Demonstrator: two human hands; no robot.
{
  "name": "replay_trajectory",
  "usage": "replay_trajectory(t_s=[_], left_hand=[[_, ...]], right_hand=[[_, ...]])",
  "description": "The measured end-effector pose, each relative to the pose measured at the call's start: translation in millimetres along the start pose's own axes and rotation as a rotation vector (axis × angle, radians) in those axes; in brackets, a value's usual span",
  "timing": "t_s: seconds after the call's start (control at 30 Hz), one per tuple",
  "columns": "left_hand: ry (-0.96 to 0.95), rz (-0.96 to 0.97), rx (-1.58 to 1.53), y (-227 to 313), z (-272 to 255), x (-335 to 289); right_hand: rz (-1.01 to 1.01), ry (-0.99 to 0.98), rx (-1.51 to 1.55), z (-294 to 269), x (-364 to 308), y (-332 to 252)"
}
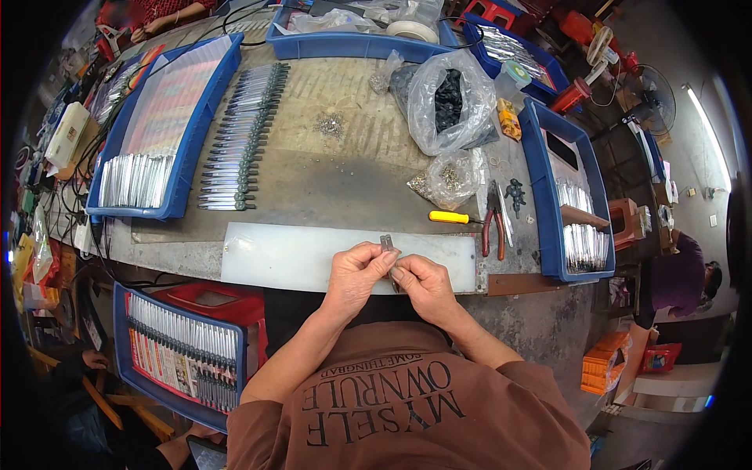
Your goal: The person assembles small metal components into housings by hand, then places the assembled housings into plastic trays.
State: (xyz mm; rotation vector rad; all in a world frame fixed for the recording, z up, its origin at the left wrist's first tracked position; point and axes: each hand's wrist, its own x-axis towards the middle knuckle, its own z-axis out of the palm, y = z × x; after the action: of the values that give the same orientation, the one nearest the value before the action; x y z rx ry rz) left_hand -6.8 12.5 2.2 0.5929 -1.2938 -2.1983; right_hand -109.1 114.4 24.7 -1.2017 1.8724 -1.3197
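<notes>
Blue plastic forms the tray (pixel 210 110) at the far left, which holds a row of silver pen-like pieces (pixel 137 182). Below it, beside the tabletop (pixel 321 202), sits a lower tray (pixel 121 337) with more such pieces. Next to the first tray, slim tools (pixel 243 133) with dark ends lie side by side in a long column. Near the front edge, a white board (pixel 290 254) lies crosswise. Over its right half, the left hand (pixel 352 278) pinches a small grey piece (pixel 385 242) between thumb and forefinger, closed with no gap, its top end sticking up. The right hand (pixel 425 283) comes in just beside it, thumb and fingers bent close together at the lower part; whether they grip it cannot be told. Farther right lie a yellow-handled screwdriver (pixel 448 217), a clear bag (pixel 453 176) of small parts, red-handled pliers (pixel 493 227) and a divided blue tray (pixel 541 188)
</notes>
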Motion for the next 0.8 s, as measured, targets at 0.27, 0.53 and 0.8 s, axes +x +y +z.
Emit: replay_trajectory(t_s=[0.27,0.53,0.8], left_hand=[[0.016,0.023,0.064,-0.1,0.7,0.4],[0.007,0.108,0.176,3.1,-1.5,-0.2],[-0.217,0.185,0.568,26.9,-6.5,-7.4]], right_hand=[[-0.009,-0.004,-0.027,0.0,0.7,0.2],[-0.162,-0.084,-0.149,-7.2,4.1,-1.9],[-0.266,-0.157,-0.152,-37.1,17.5,-12.5]])
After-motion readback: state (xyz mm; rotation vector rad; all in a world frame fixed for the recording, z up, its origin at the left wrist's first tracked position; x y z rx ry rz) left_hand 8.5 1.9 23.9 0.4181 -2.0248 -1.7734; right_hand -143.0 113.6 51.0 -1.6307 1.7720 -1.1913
